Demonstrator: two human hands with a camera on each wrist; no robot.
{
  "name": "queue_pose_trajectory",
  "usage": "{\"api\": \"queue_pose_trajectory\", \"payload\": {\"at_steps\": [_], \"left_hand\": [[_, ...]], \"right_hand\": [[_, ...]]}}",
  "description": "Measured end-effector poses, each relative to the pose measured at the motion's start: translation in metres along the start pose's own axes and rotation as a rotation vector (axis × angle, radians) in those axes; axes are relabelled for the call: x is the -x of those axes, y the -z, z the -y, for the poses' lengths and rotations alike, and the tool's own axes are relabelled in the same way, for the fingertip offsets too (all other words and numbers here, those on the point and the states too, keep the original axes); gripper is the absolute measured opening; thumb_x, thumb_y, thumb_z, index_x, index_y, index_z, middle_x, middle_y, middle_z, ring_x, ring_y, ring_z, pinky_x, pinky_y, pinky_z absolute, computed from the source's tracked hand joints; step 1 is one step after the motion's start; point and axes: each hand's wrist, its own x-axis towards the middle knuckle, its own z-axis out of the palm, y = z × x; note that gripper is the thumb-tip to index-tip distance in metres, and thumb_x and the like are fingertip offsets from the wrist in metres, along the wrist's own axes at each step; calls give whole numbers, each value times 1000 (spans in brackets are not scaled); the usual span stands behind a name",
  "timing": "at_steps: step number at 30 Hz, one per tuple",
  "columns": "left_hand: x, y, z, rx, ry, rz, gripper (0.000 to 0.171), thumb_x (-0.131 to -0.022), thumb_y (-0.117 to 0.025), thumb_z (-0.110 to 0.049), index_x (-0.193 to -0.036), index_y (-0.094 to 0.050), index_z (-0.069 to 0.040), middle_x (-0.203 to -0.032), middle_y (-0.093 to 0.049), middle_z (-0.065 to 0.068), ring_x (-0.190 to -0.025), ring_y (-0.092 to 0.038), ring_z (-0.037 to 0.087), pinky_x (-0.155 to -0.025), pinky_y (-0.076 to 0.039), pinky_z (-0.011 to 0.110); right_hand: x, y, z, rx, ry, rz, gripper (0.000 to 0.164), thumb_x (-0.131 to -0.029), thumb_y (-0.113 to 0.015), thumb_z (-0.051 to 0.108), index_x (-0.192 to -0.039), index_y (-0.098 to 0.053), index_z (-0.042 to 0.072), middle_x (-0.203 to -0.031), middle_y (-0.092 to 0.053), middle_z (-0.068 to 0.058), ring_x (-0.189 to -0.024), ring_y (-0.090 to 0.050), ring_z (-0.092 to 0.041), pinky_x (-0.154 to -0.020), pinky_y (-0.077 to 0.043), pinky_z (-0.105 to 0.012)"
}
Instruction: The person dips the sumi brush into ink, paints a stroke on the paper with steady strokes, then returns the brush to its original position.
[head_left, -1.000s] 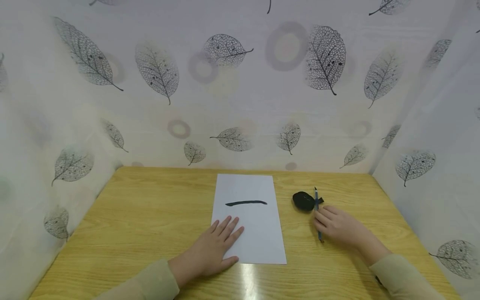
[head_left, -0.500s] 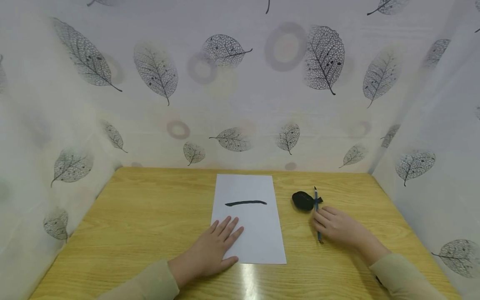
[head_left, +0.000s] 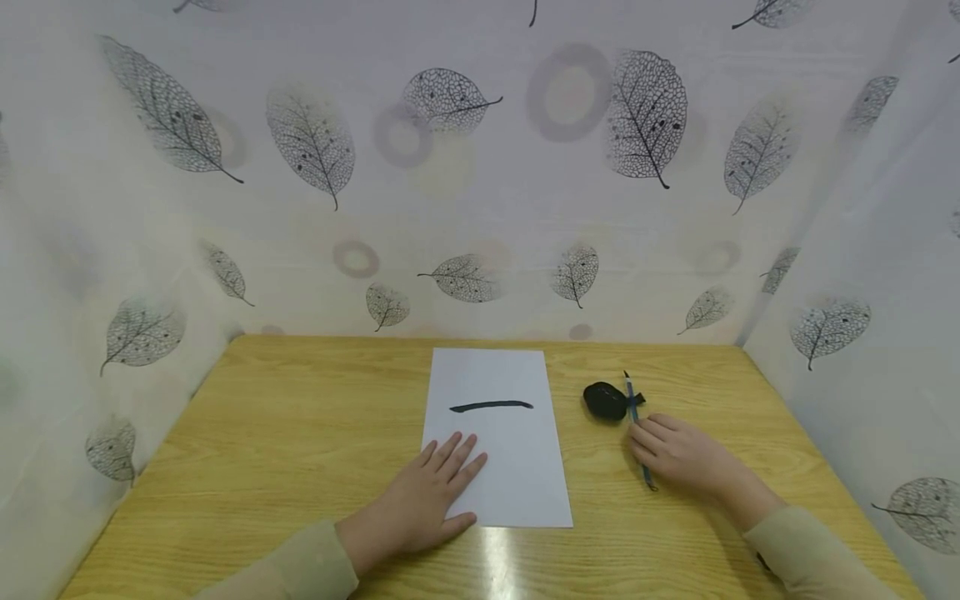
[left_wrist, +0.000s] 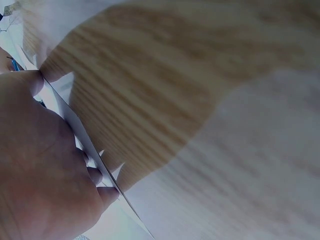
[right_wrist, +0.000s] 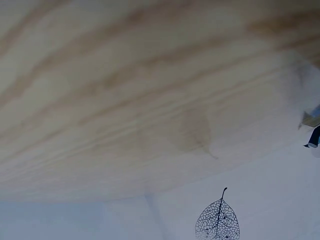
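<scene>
My left hand [head_left: 420,496] lies with fingers spread on the lower left of a white sheet of paper [head_left: 517,467], thumb at its bottom edge. One thick black brushstroke [head_left: 491,406] runs across the sheet. In the left wrist view, the left hand [left_wrist: 45,160] fills the left side, its fingertips along the paper's edge. To the right of the paper, my right hand [head_left: 678,450] holds a blue-handled writing brush [head_left: 632,398] between curled fingers and thumb. The dark brush tip points away from me. The brush overlaps the narrow end of a glossy black rounded dish [head_left: 604,402].
Everything lies on a yellow wood-grain table [head_left: 300,433]. A pale leaf-patterned curtain [head_left: 510,192] stands behind it and along both sides. The right wrist view shows mostly blurred tabletop [right_wrist: 125,100] and curtain [right_wrist: 150,220].
The brush has turned slightly in my right hand: its tip has swung left and its looped end right. My left hand and the paper have stayed in place.
</scene>
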Motion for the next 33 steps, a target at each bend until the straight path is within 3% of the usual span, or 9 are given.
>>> {"api": "queue_pose_trajectory", "payload": {"at_steps": [7,17,33], "left_hand": [[0,-2,2,43,-22,-22,76,-110,-40,-59,-169,-28,-12,-177,-21,17,-164,-23,38,-130,-29,59],[-1,1,0,-3,2,-8,76,-109,-42,-58,-170,-27,-15,-179,-19,13,-165,-21,33,-132,-29,53],[-1,2,0,10,5,0,75,-110,-43,-58,-170,-27,-15,-179,-18,13,-166,-21,33,-132,-28,54]], "right_hand": [[3,-1,-1,5,5,-11,73,-113,-6,-7,-100,-75,13,-106,-76,-8,-93,-72,-19,-84,-60,-33],[6,0,0,-24,-14,-27,68,-113,-8,-6,-101,-74,9,-106,-76,-10,-92,-72,-21,-84,-61,-35],[8,3,-2,-34,4,-23,68,-114,-10,-6,-104,-76,9,-106,-76,-9,-91,-72,-19,-83,-61,-34]]}}
